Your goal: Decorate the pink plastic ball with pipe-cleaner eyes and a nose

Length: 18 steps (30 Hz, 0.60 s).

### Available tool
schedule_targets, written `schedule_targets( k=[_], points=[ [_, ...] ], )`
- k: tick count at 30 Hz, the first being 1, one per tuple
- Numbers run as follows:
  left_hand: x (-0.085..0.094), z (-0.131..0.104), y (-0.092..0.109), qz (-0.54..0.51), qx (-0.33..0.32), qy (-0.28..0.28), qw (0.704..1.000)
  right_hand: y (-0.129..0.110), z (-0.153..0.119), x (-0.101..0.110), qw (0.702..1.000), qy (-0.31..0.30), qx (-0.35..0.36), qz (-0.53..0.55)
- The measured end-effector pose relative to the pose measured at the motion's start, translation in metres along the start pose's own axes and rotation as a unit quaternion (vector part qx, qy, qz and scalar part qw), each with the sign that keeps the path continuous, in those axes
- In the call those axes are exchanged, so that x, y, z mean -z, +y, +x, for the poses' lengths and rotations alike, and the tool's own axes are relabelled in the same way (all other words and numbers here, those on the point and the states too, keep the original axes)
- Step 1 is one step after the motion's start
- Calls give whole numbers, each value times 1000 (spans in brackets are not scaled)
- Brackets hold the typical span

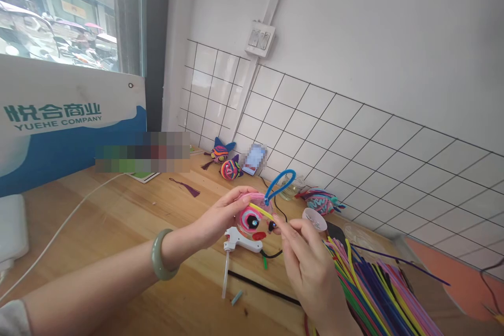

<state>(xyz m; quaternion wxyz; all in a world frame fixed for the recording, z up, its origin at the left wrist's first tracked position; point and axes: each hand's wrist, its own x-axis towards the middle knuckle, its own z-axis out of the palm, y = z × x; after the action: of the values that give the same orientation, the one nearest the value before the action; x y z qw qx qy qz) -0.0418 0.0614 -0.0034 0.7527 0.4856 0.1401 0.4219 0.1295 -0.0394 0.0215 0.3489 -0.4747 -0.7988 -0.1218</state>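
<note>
A round clear ornament (258, 226) with a pink top, ringed eyes, a red mouth and a blue loop (280, 185) is held above the wooden table. My left hand (224, 215) is closed on its left side, thumb near the top. Across the front above the eyes lies a yellow pipe cleaner (262, 211). Its right end is pinched in the fingers of my right hand (305, 252). Beneath the ornament rests a white glue gun (244, 241) with a clear stick in it.
Bundled colourful pipe cleaners (378, 289) lie at the right. Along the tiled wall sit round striped ornaments (230, 168), a phone (254, 159), a glass jar (290, 189) and a small bowl (315, 219). A purple tassel (187, 188) and a white cable (71, 212) are on the left.
</note>
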Motion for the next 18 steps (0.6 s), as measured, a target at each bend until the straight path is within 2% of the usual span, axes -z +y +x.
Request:
schedule_targets(
  k=[9,18],
  points=[
    [-4,-1,4,-35,26,13,999,-4,-1,-2,1000,24,-2,-16],
    [-6,-3,6,-51,35,9,998,-3,0,-1,997,30,52,-58]
  ],
)
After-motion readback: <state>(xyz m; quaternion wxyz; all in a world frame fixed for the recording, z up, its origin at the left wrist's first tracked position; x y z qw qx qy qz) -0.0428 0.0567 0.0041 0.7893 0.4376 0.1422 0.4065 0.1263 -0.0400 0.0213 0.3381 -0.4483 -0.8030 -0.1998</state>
